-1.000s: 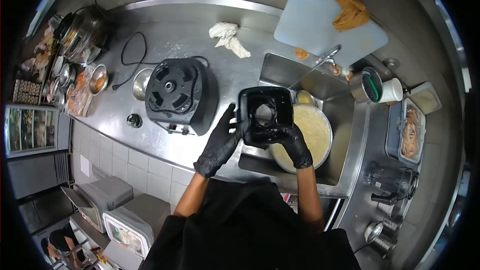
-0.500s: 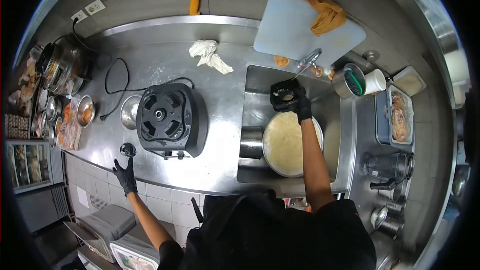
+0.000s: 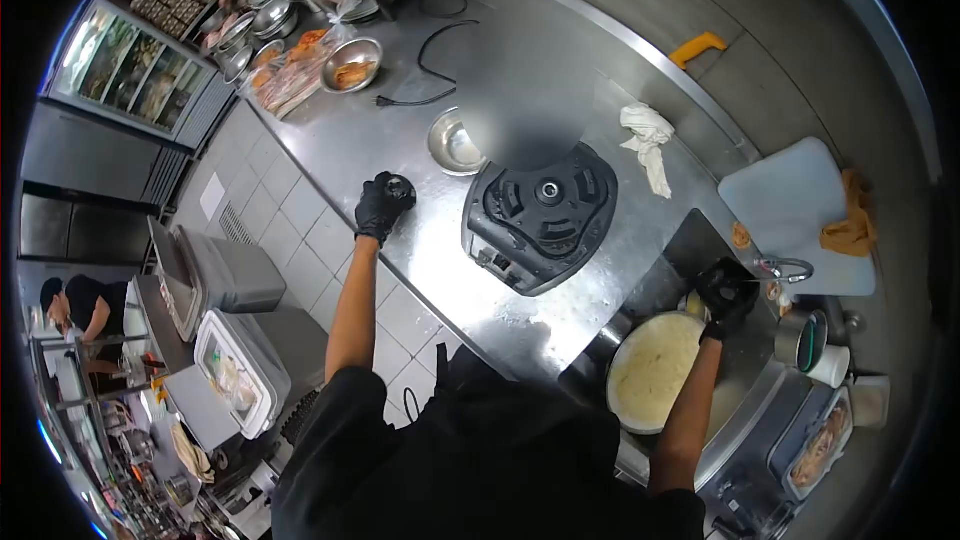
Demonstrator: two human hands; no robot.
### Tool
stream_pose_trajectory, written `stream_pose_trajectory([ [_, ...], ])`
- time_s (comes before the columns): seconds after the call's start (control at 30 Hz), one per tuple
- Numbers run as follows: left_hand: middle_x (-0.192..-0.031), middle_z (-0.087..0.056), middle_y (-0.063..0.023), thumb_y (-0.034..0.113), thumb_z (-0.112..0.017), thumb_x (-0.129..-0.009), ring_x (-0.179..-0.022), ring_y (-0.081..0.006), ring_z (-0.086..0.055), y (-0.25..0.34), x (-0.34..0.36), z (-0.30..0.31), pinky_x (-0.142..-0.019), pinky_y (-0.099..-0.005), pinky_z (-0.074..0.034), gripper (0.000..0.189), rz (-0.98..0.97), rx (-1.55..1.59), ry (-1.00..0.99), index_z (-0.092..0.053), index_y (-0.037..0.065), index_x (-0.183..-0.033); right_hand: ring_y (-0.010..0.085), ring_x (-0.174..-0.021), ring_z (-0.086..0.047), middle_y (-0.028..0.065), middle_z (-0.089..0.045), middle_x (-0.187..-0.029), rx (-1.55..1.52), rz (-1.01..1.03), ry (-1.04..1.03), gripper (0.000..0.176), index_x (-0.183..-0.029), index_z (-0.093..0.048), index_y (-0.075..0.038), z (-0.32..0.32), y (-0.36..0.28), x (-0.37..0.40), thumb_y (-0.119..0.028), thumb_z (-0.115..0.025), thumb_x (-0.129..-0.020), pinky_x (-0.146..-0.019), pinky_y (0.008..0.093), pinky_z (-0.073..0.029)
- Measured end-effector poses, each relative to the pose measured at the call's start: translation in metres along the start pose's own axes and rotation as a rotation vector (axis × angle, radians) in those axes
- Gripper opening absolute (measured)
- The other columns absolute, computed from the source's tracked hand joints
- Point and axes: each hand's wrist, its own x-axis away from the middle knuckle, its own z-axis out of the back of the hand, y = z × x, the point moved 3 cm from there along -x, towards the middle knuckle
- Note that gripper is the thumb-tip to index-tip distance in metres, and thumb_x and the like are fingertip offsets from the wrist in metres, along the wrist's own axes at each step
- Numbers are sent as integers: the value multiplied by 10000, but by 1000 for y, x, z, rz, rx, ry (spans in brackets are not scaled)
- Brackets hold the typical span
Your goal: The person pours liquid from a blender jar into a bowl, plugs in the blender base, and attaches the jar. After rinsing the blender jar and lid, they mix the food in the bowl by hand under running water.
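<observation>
My left hand [image 3: 378, 212], in a black glove, is closed round a small round black part [image 3: 399, 188] at the steel counter's front edge. To its right sits the black appliance base [image 3: 545, 215], with a steel bowl [image 3: 457, 143] beside it. In the sink, my right hand [image 3: 728, 315], gloved in black too, grips a black square piece [image 3: 727, 285] near the faucet [image 3: 785, 268]. Just below that hand is a large round pot [image 3: 655, 372] of pale yellow contents. A grey blur hides the counter behind the base.
A white cloth [image 3: 648, 140] lies on the counter. Bowls and bagged food [image 3: 300, 72] stand at the far left end. A cutting board [image 3: 790, 205] leans behind the sink. Bins [image 3: 240, 370] stand on the floor at left. Two other people are partly visible at left and top.
The view has turned, shifting the scene. My left hand, open beside the small black part before, now has hold of it. My right hand still holds the black piece over the sink.
</observation>
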Motion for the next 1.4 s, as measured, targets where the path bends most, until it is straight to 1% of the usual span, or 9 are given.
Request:
stream_pose_trajectory([
  [0.13, -731, -631, -120, 123, -562, -756, -730, -262, -607, -3, -6, -17, -667, -359, -484, 124, -198, 854, -167, -632, 41, -818, 231, -1136, -474, 114, -533, -1213, -168, 84, -206, 442, -1241, -484, -45, -16, -17, 4, -315, -462, -891, -1021, 391, -339],
  [0.23, -780, -644, -91, 119, -469, -791, -721, -190, -603, 7, -6, -12, -657, -317, -466, 193, -775, -145, 93, -654, 66, -782, 206, -894, -552, 96, -584, -1062, -319, -445, 48, 489, -1218, -525, -89, -6, 20, 17, -423, -515, -862, -741, 355, -445],
  [0.3, -1011, -641, -26, 342, -477, -881, -822, -155, -587, -11, 16, -3, -687, -336, -470, 329, 159, 874, 17, -622, 105, -1057, 189, -732, -604, 85, -618, -961, -589, -840, 363, 523, -1203, -552, -118, -3, 59, 25, -496, -550, -842, -554, 332, -515],
  [0.53, -1238, -511, -159, 267, -471, -899, -1085, -261, -533, 65, 87, 100, -893, -370, -461, 439, -77, 1101, 184, -474, 11, -1255, 164, -782, -608, 45, -619, -946, -849, -597, 295, 443, -1204, -553, -107, 6, 50, 23, -412, -537, -883, -644, 268, -498],
  [0.6, -1218, -521, -146, 243, -529, -858, -1076, -244, -532, 111, 118, 102, -889, -360, -459, 447, -144, 1110, 68, -481, 7, -1234, 215, -889, -611, 82, -586, -1081, 122, -535, -77, 463, -1275, -466, -61, 1, 31, 10, -347, -503, -913, -730, 309, -507],
  [0.63, -1208, -526, -139, 231, -558, -838, -1071, -235, -531, 134, 136, 97, -887, -356, -458, 453, -182, 1088, -4, -485, 5, -1224, 210, -973, -555, 90, -556, -1122, -197, -358, 11, 412, -1245, -472, -54, -12, 14, 10, -263, -519, -893, -809, 320, -478],
  [0.8, -1158, -551, -106, 171, -704, -736, -1048, -192, -527, 265, 219, 39, -879, -332, -453, 510, -394, 1126, -379, -504, -4, -1171, 350, -1249, -312, 168, -334, -1375, 1604, 869, -644, 485, -1358, -330, -21, -69, -36, 27, -234, -351, -923, -1044, 483, -224],
  [0.9, -996, -585, -104, 232, -721, -742, -939, -175, -561, 317, 249, 10, -852, -333, -447, 477, -616, 908, -342, -520, 28, -1123, 378, -1347, -171, 174, -204, -1464, 1796, 1245, -647, 516, -1389, -278, -16, -59, -18, 52, -255, -302, -931, -1093, 545, -133],
  [1.4, -975, -620, -125, 407, -714, -686, -922, -282, -612, 324, 274, -161, -805, -362, -482, 502, -539, 704, -493, -559, 95, -1048, 295, -1308, -281, 139, -292, -1425, 1249, 582, -741, 519, -1367, -327, -42, -36, 99, 40, -205, -436, -886, -1089, 393, -204],
])
